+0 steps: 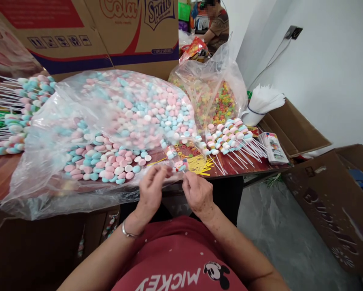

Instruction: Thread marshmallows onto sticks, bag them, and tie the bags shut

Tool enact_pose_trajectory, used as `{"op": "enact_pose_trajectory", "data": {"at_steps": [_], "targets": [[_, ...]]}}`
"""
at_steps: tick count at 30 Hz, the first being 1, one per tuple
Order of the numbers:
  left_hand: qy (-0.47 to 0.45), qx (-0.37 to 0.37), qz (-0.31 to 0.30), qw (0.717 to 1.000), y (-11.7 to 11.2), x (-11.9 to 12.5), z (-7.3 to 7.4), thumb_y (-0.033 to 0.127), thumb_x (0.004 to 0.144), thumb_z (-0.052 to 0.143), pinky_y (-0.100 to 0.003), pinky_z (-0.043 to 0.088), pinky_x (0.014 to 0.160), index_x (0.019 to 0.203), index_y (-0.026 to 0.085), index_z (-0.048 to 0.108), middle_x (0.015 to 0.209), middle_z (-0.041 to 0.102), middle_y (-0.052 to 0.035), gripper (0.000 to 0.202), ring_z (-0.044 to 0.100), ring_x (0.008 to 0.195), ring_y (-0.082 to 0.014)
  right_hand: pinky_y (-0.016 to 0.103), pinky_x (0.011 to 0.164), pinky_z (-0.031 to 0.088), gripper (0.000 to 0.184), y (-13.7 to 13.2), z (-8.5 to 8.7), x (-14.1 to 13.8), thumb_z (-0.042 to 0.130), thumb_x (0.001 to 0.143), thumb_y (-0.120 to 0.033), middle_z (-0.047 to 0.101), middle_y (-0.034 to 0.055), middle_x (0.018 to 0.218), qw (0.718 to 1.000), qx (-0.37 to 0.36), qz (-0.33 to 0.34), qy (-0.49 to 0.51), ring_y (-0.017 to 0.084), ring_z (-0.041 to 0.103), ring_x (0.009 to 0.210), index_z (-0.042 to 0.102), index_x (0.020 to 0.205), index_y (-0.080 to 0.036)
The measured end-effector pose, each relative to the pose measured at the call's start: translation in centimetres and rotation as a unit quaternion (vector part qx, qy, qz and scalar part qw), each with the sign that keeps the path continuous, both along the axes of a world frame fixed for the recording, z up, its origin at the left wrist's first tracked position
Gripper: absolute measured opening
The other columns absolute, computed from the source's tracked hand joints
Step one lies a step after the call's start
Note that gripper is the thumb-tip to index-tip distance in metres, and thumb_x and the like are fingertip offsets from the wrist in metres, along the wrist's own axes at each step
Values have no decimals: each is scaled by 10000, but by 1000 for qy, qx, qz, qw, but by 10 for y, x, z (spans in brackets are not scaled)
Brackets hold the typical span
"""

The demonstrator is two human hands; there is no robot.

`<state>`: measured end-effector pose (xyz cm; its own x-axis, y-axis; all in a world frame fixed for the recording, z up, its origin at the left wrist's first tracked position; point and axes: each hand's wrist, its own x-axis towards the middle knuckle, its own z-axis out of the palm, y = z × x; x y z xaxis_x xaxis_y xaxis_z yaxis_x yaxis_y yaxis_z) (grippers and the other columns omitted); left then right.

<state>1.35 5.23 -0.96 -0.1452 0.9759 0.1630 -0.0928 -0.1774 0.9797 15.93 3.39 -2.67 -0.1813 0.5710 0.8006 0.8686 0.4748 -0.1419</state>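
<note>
Close to the table's front edge, my left hand (152, 186) is closed in a pinch beside a small candy skewer (179, 165) with a printed piece on it. What its fingertips hold is too small to make out. My right hand (198, 192) is closed on the lower end of that skewer, where a bit of white stick shows. Just behind lie yellow twist ties (199, 165), gummy rings (187, 150) and a short stack of pastel candies (169, 149). Loose pink, blue and white candies (114, 163) spill from a large clear bag (123, 101) on the left.
Finished-looking candy skewers (230, 137) lie at right, near a cup of white sticks (254, 115) and a stack of printed cards (274, 147). A bag of gummy rings (222, 101) and a tall carton (108, 40) stand behind. Another person (219, 24) sits beyond.
</note>
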Motion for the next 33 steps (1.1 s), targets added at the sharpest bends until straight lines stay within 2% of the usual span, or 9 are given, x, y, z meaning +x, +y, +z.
{"op": "enact_pose_trajectory", "data": {"at_steps": [1, 3, 8, 12, 14, 17, 20, 28, 33], "targets": [[-84, -46, 29, 995, 3, -1, 4, 375, 832, 617, -295, 514, 709, 837, 176, 640, 812, 704, -50, 200, 651, 717, -170, 258, 566, 399, 140, 0, -1, 1, 487, 924, -91, 638, -10, 617, 1000, 7, 5, -6, 117, 573, 546, 601, 982, -147], [-204, -111, 28, 972, 11, -3, 14, 445, 793, 650, -316, 533, 707, 862, 162, 624, 839, 717, -71, 292, 676, 728, -189, 265, 582, 408, 145, -1, -2, 4, 511, 913, -82, 662, 4, 654, 999, 17, 33, -30, 124, 589, 573, 594, 1021, -134], [-303, -183, -18, 935, 24, 1, 35, 375, 749, 691, -308, 529, 598, 811, 143, 621, 755, 692, -57, 250, 664, 623, -182, 281, 615, 441, 176, -5, 3, 5, 488, 927, -108, 693, 43, 751, 991, 0, 119, -63, 142, 609, 629, 608, 1051, -146], [-351, -190, -16, 917, 24, 8, 44, 215, 678, 673, -241, 464, 475, 735, 139, 606, 577, 577, 21, 115, 536, 448, -104, 228, 622, 492, 202, -10, 8, -3, 473, 929, -139, 671, 14, 749, 981, -96, 150, 82, 120, 625, 623, 576, 1102, -164], [-391, -178, -26, 903, 24, 10, 46, 212, 693, 643, -212, 428, 449, 740, 141, 599, 562, 532, 37, 96, 473, 420, -74, 199, 594, 497, 227, -13, 9, -7, 482, 930, -161, 658, -7, 749, 961, -152, 159, 165, 100, 607, 579, 550, 1145, -173], [-441, -176, -51, 879, 24, 10, 48, 258, 765, 607, -181, 381, 428, 743, 144, 574, 565, 485, 46, 120, 424, 415, -52, 200, 643, 521, 266, -16, 10, -9, 463, 940, -167, 673, 17, 848, 952, -172, 177, 183, 107, 623, 650, 556, 1187, -196], [-461, -180, -60, 867, 24, 11, 47, 306, 826, 587, -165, 347, 415, 733, 148, 550, 545, 422, 64, 187, 373, 405, -39, 202, 633, 522, 308, -16, 10, -9, 441, 951, -165, 664, 40, 856, 964, -148, 171, 139, 117, 620, 667, 583, 1223, -180], [-431, -191, -85, 878, 22, 18, 35, 431, 871, 614, -169, 316, 389, 713, 167, 520, 533, 341, 82, 322, 298, 388, -33, 180, 620, 525, 358, -15, 10, -13, 387, 960, -156, 663, 33, 808, 971, -147, 179, 54, 99, 626, 647, 640, 1214, -148], [-419, -175, -87, 886, 19, 22, 31, 517, 849, 632, -169, 327, 389, 697, 179, 483, 545, 356, 80, 399, 304, 383, -29, 192, 649, 530, 318, -16, 9, -21, 437, 933, -102, 701, 72, 836, 985, -93, 133, 51, 116, 642, 668, 660, 1159, -91]]}}
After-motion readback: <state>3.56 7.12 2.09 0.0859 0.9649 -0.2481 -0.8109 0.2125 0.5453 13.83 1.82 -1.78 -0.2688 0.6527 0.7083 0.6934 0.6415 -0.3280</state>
